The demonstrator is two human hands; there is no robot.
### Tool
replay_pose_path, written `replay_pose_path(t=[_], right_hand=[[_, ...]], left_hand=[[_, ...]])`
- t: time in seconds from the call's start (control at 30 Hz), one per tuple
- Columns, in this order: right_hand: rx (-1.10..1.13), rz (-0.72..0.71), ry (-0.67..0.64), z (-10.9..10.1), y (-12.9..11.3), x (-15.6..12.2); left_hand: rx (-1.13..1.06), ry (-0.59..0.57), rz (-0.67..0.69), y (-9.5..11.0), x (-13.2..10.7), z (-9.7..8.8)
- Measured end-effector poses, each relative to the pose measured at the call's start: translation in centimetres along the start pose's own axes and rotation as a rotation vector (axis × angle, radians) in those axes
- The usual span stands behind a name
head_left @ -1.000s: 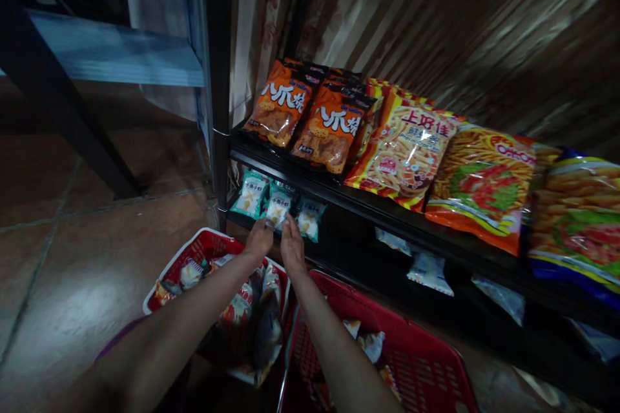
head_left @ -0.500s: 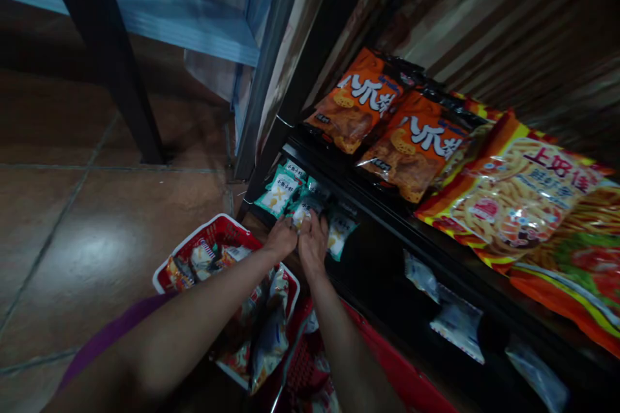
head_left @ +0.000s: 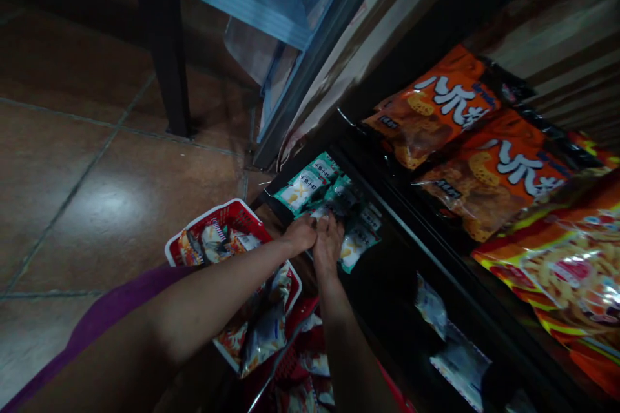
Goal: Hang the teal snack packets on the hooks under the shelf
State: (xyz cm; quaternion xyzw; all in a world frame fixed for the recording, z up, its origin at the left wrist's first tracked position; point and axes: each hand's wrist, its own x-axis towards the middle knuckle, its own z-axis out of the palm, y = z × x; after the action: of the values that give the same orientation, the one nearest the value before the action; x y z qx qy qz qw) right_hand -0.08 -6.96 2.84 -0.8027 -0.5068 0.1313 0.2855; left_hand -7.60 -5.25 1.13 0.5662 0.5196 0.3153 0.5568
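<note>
My left hand (head_left: 301,234) and my right hand (head_left: 328,239) meet at the near edge of a dark low shelf. Their fingers are closed on a green-and-white snack packet (head_left: 320,210), mostly covered by the hands. To its left lie two similar green packets, the nearer (head_left: 300,190) printed with dark characters. Another green packet (head_left: 356,246) rests just right of my right hand. Below my left forearm stands a red basket with a white rim (head_left: 170,251), filled with snack bags (head_left: 265,339).
On the upper shelf lie orange snack bags (head_left: 436,103) and a yellow-red noodle-print bag (head_left: 564,271). Clear-looking packets (head_left: 460,361) sit lower right. A second red basket (head_left: 285,368) is below my right forearm. A dark post (head_left: 162,45) stands on the tiled floor (head_left: 97,226).
The view has shifted, so the shelf and its bags appear farther right. Both hands stay together on the green packet, which is now more covered by the fingers.
</note>
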Motion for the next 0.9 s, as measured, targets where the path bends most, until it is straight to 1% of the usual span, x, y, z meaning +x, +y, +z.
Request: replay_pose_path(t=[0.1,0.23,0.43,0.67,0.8,0.9], right_hand=[[-0.021,-0.028,-0.008,0.1,-0.2,0.1],[-0.017,-0.033,-0.017,0.0,-0.3,0.3],[-0.024,-0.057,-0.023,0.0,-0.3,0.8],[-0.028,-0.053,0.001,0.3,0.2,0.6],[-0.040,-0.022,0.043,0.5,0.5,0.2],[-0.060,-0.023,0.034,0.7,0.7,0.2]], left_hand=[[-0.007,-0.022,-0.036,-0.1,0.5,0.2],[0.013,-0.043,-0.067,0.0,0.9,0.3],[0.055,-0.102,-0.087,0.6,0.9,-0.3],[0.139,-0.116,-0.076,1.6,0.0,-1.0],[0.191,-0.112,-0.033,1.5,-0.2,-1.2],[0.187,-0.098,-0.014,1.3,-0.3,-1.2]])
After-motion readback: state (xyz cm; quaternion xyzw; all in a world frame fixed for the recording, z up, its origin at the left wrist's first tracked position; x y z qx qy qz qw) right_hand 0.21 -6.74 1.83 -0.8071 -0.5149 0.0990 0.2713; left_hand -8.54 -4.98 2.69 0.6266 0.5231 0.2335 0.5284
